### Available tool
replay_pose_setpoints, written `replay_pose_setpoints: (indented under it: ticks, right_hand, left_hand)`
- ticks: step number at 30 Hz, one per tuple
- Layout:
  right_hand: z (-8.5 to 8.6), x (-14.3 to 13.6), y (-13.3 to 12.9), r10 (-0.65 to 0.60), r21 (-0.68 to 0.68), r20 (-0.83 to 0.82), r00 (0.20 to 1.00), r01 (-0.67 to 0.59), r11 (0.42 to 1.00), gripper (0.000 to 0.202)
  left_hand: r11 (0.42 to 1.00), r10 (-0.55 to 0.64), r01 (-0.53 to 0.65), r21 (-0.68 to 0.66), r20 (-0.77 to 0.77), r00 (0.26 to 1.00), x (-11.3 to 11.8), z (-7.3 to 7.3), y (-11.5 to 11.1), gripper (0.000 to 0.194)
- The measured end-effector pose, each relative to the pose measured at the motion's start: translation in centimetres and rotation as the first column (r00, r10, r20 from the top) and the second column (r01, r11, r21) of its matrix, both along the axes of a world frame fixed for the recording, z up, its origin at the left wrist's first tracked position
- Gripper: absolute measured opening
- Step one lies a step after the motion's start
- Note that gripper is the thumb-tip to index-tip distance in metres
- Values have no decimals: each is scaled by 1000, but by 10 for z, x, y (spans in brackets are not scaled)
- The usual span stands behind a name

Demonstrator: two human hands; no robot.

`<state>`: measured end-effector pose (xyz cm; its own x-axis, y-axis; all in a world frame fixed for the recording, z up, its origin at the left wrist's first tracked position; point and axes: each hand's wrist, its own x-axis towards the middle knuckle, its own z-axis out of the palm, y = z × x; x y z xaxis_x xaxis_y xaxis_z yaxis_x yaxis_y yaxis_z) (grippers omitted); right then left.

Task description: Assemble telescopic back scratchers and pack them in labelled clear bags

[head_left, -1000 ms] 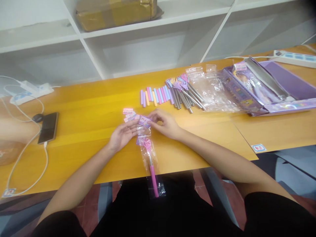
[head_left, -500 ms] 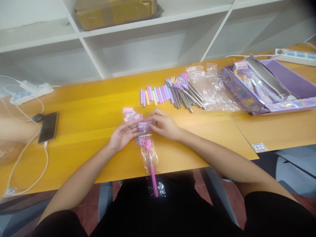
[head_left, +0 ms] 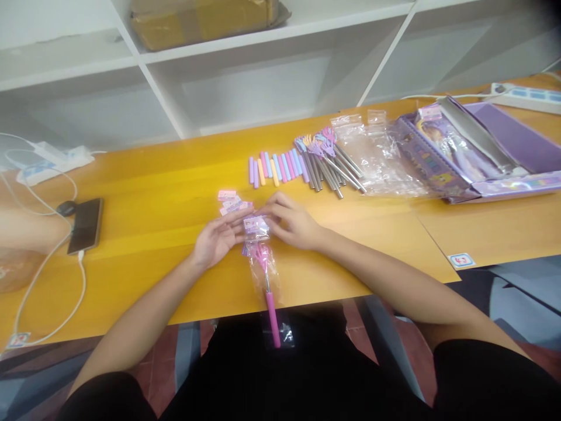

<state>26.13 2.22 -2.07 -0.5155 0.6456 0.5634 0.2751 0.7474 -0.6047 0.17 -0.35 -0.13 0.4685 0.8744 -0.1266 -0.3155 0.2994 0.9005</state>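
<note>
A pink telescopic back scratcher (head_left: 272,316) with a claw-shaped head lies in a clear plastic bag (head_left: 256,275), its lower end hanging past the table edge. A small printed card (head_left: 256,224) sits at the bag's top, glossy plastic around it. My right hand (head_left: 293,222) pinches the right edge of the card and bag top. My left hand (head_left: 221,238) lies palm up with its fingers stretched flat against the left side; its fingertips are partly hidden. Several similar cards (head_left: 232,202) lie just beyond my left fingers.
Pastel tubes (head_left: 276,169) lie in a row beyond my hands, beside a pile of back scratchers with metal stems (head_left: 324,164). Clear bags (head_left: 377,158) and an opened purple box (head_left: 504,134) lie right. A phone (head_left: 85,227) with a white cable is left.
The card has tilted and dropped slightly, and glossy plastic now shows around its lower part. Both hands stay almost in place. The back scratcher has barely shifted.
</note>
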Motion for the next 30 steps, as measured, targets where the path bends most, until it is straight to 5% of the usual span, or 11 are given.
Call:
replay_pose_setpoints:
  ticks: [24,30]
  right_hand:
    - [-3,-1,0,4,56,-1,1000,-4,998,20]
    - [-3,-3,-1,-78,-155,-49,996,70,985,29]
  left_hand:
    - [1000,-18,18,-6,44,999,0,0,0,59]
    - [1000,2,-1,-7,42,999,-1,1,1,62]
